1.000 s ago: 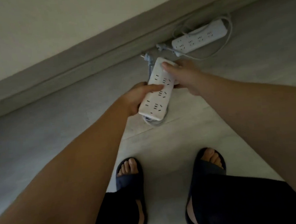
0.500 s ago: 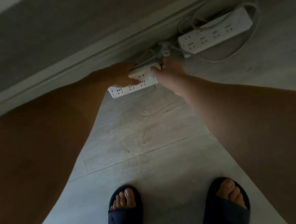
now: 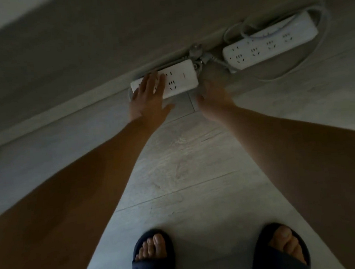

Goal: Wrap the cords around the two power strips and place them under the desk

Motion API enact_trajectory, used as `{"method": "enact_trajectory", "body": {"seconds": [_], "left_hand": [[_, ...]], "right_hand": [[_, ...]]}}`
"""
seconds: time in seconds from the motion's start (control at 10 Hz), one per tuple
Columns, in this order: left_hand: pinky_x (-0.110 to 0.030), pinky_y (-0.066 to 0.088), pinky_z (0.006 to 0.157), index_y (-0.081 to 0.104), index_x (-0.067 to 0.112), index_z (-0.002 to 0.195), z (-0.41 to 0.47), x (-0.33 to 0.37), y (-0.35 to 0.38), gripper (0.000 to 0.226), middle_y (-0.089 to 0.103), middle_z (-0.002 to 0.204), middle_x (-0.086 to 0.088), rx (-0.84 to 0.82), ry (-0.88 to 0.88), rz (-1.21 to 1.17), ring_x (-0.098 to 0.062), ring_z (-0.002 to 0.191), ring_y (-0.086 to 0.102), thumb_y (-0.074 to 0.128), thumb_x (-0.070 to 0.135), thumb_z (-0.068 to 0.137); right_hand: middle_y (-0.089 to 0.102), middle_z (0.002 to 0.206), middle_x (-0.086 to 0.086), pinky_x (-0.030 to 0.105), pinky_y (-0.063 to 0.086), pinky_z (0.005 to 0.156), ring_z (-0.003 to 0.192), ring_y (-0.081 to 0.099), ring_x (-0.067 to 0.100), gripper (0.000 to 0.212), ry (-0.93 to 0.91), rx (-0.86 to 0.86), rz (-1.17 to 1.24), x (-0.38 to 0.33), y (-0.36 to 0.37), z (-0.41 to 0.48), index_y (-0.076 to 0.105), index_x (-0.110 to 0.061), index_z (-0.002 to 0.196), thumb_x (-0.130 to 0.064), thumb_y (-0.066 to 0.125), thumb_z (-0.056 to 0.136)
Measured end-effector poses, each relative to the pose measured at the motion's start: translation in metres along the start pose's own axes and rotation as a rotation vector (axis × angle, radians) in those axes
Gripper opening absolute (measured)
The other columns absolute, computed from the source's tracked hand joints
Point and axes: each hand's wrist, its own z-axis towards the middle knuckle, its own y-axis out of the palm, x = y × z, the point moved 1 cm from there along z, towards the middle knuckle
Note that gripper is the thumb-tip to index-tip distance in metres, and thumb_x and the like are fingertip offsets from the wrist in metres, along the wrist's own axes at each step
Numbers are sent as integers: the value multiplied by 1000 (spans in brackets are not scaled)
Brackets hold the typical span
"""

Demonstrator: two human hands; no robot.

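A white power strip (image 3: 179, 78) lies flat on the floor against the baseboard, its cord bundled out of sight beneath it. My left hand (image 3: 148, 94) rests open, fingers spread, on the strip's left half. My right hand (image 3: 213, 99) hovers open just in front of its right end, touching nothing I can see. A second white power strip (image 3: 271, 41) lies to the right along the wall, with its grey cord (image 3: 313, 47) looped loosely around it. Two plugs (image 3: 198, 55) sit between the strips.
A grey baseboard (image 3: 66, 112) runs diagonally across the view below the wall. The floor is pale wood-look planks (image 3: 185, 165). My two feet in dark slippers (image 3: 154, 260) stand at the bottom edge.
The first strip went from being held up in both hands to lying on the floor by the baseboard. Both hands have let go; the left now rests flat on it.
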Motion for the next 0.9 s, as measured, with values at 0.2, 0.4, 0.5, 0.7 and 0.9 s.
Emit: {"method": "enact_trajectory", "body": {"seconds": [0.2,0.4,0.5,0.7,0.9], "left_hand": [[-54,34,120,14,16,165,22,2,1,70,10,174,-9,-120,-50,34,-32,158,18,52,27,108],[-55,31,122,-6,4,163,15,33,8,80,-9,172,-20,-139,-141,16,-42,158,2,49,3,105],[-53,11,128,-19,6,160,7,36,8,93,-24,170,-18,-188,-161,-13,-41,157,-13,55,10,104],[-51,9,129,-11,8,163,-5,18,-20,88,-16,173,-11,-245,-85,-195,-34,159,-12,55,15,104],[-44,31,124,16,11,164,-45,24,-61,71,10,174,-9,-205,-243,-313,-29,157,20,52,13,104]], "right_hand": [[51,149,6,49,55,95,126,57,30,57,-63,76,-15,-13,12,-6,26,-24,156,-30,49,104],[8,172,3,52,27,123,153,27,26,73,-248,131,-375,-14,24,-12,13,-19,163,-19,53,101],[-15,171,2,50,10,127,158,9,23,84,-220,18,-552,-16,26,-12,-1,-17,163,-16,54,100],[5,172,5,50,9,127,156,12,26,78,-140,-15,-627,-41,5,-18,12,-15,163,-17,55,98],[16,170,9,53,13,126,155,16,30,79,-76,-50,-575,-56,-23,-63,11,-13,163,-8,53,96]]}}
